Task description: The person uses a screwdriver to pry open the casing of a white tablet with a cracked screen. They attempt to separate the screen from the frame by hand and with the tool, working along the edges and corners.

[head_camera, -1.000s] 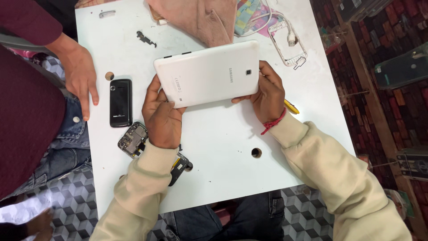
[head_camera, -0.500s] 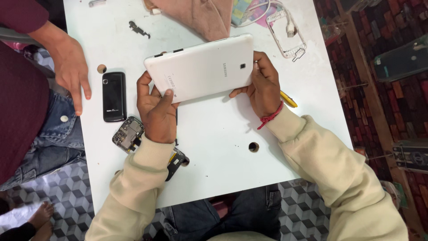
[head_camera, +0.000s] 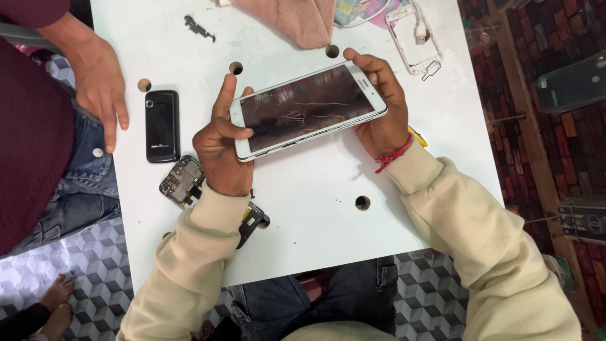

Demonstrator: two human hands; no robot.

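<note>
Overhead view of a white rectangular table [head_camera: 315, 208] with round holes. A white-framed tablet with a dark, scratched glass screen [head_camera: 308, 108] is held face up just above the table's centre, tilted so that its far end points toward one o'clock. The left hand [head_camera: 221, 148] is clamped on the tablet's seven-o'clock end, thumb on the bezel and forefinger raised off the glass. The right hand [head_camera: 379, 104] wraps the one-o'clock end, fingers curled over the far edge and palm under the near edge (a red thread band shows at the wrist).

At nine o'clock from the tablet lies a black slab phone [head_camera: 162, 125], and at eight o'clock, beside the left wrist, a bare circuit board [head_camera: 181, 182]. A clear phone frame [head_camera: 413, 35] lies at one o'clock and a pink cloth [head_camera: 297, 19] at twelve. Another person's hand [head_camera: 100, 85] rests on the table edge at ten o'clock.

Hazards, as a judgement: the tablet is borne only at its two ends, so a loosened grip on either side could drop it onto the table; the left sleeve could sweep the circuit board off the near edge.
</note>
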